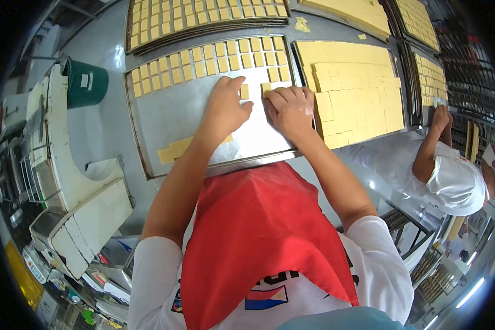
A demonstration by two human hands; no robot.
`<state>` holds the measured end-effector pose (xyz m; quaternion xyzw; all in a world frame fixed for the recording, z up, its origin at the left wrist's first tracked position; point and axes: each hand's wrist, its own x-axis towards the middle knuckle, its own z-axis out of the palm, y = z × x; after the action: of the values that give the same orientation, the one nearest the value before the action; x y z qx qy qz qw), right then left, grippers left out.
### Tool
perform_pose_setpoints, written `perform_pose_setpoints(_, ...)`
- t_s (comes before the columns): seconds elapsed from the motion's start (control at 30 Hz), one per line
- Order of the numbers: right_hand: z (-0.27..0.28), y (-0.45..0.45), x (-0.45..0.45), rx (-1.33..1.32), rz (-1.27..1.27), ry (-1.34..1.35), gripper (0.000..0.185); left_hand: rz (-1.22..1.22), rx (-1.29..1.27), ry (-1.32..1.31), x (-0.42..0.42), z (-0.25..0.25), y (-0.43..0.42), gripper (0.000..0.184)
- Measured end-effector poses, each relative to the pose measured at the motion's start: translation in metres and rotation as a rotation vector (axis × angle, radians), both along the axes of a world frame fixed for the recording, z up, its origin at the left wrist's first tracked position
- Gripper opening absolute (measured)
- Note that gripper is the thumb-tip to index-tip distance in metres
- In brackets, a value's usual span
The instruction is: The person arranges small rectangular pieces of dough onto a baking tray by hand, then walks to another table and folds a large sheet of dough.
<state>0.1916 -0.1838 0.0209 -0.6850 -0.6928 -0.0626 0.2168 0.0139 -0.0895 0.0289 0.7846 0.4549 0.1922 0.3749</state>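
My left hand [225,109] is over a metal tray [176,116], thumb and forefinger at opposite ends of a small yellow dough piece [244,92]. To its right, my right hand [292,111] has its fingers curled, with the fingertips on another small rectangular dough piece [266,89]. Rows of similar pieces [208,52] lie along the tray's far side. Near the front left edge, a few joined dough strips [173,149] are partly hidden behind my left forearm. Cut yellow dough sheets [357,104] cover the tray on the right.
Filled trays [203,21] are stacked behind, with more trays [430,77] at the right. A co-worker in white [451,176] bends over those, a hand [440,116] at their edge. A green bin [86,81] and a white machine [66,148] stand left.
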Motion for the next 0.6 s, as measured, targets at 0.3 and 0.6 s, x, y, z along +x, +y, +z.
perform_pose_setpoints(0.3, -0.009, 0.022, 0.003, 0.048, -0.112, -0.042, 0.012, -0.05, 0.254, -0.059, 0.007, -0.02, 0.004, 0.037)
perform_pose_setpoints(0.6, -0.013, 0.029, 0.002, 0.053, -0.151, 0.001, 0.013, 0.033, 0.223, -0.028, 0.015, -0.021, 0.006, 0.034)
